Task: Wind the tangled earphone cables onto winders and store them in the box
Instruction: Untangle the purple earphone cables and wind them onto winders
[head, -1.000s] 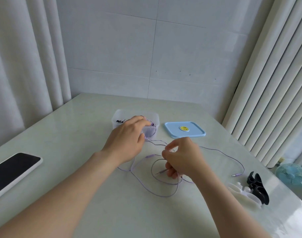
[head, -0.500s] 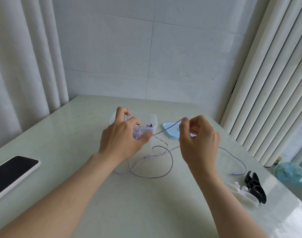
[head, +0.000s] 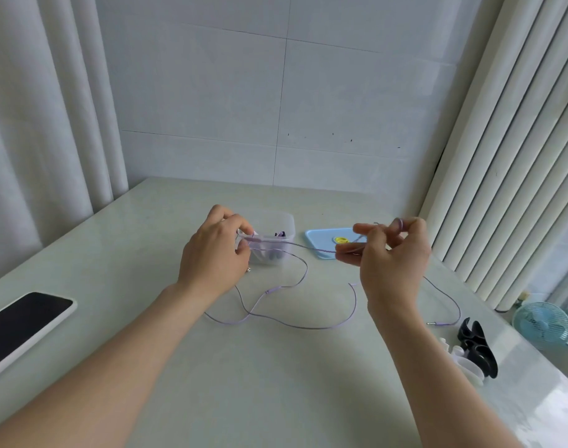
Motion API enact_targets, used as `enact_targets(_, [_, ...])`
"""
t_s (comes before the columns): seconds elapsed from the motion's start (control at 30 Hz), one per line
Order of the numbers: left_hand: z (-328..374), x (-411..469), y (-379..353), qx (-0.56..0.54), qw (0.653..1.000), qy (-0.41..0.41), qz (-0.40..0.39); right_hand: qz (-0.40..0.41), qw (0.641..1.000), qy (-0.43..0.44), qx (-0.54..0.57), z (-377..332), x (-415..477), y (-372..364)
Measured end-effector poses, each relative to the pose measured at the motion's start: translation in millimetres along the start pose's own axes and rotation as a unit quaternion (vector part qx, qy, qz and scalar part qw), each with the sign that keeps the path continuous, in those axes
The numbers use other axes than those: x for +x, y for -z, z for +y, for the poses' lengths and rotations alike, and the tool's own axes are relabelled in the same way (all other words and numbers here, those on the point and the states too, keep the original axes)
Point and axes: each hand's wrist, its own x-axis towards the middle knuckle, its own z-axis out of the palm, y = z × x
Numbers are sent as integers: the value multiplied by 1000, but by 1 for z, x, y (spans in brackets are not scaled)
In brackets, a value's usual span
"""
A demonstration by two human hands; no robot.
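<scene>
A thin purple earphone cable (head: 295,324) lies in loose loops on the pale table, its jack plug near the right side. My left hand (head: 213,255) grips a white winder with cable on it, just in front of the clear plastic box (head: 284,223). My right hand (head: 391,253) pinches the cable, and a taut stretch runs between the two hands above the table. The box holds a few dark and purple items. Its light blue lid (head: 324,239) lies flat to its right, partly behind my right hand.
A black winder (head: 478,347) and a white winder (head: 463,363) lie near the table's right edge. A phone (head: 21,324) with a dark screen rests at the left edge. A small blue fan (head: 541,324) stands beyond the table on the right. Curtains hang on both sides.
Both hands rose from the table and drew apart, my right hand moving right. The cable now stretches taut between them, and the loops on the table have spread wider.
</scene>
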Motion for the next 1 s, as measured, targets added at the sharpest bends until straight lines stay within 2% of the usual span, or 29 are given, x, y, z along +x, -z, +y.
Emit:
enact_targets(0.13, [1,0,-1,-17,999,-47,15,-3,994,58,-95,7,3,2])
enact_targets(0.23, [8,0,0,4,995,-98,36,1,971,145,-192,14,5,2])
enact_targets(0.3, [9,0,0,6,995,-91,43,-13,957,158,-242,15,7,5])
enact_targets(0.4, [7,0,1,-7,996,-79,46,-63,925,100,-362,23,12,12])
enact_targets(0.5, [6,-2,0,-12,995,-90,37,-121,862,13,-492,31,14,15])
enact_targets(0.57, [8,-3,-1,-12,994,-101,26,-130,822,-17,-554,30,14,17])
enact_targets(0.7, [13,-4,-3,-12,992,-126,4,-130,784,-7,-607,34,14,19])
enact_targets(0.87, [16,-7,-6,-58,992,-109,-13,-148,788,-1,-598,27,8,16])
enact_targets(0.93, [19,-8,-5,-83,991,-105,-24,-170,774,23,-610,27,4,11])
enact_targets(1.0, [22,-8,-5,-91,989,-114,-30,-202,793,56,-573,29,2,5])
